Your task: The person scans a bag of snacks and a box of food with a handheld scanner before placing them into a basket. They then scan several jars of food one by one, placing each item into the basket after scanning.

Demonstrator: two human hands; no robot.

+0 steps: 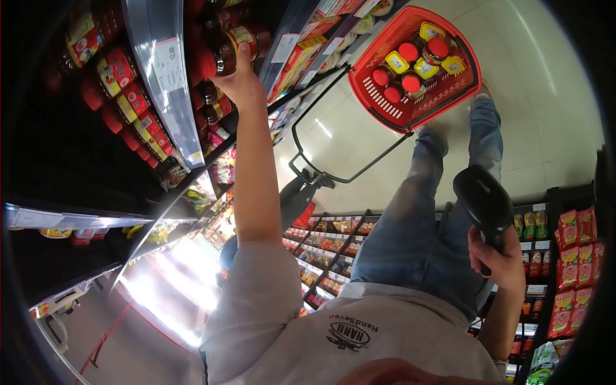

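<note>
While the left hand [242, 80] clasps a glossy red-capped jar [224, 56] beside a shelf rail [168, 83], the right hand [500, 258] grips a smooth black scanner [482, 199]; a slotted basket [377, 46] stands ahead.

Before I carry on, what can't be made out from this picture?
All in the head view:
- Left hand: most fingertips, hidden by the jar it grips.
- Black handheld device: underside, turned from the camera.
- Basket: part of its floor, covered by red-lidded jars.
- Price label: print too small and blurred.
- Upper-left shelf goods: cut off by the dark lens edge.
</note>
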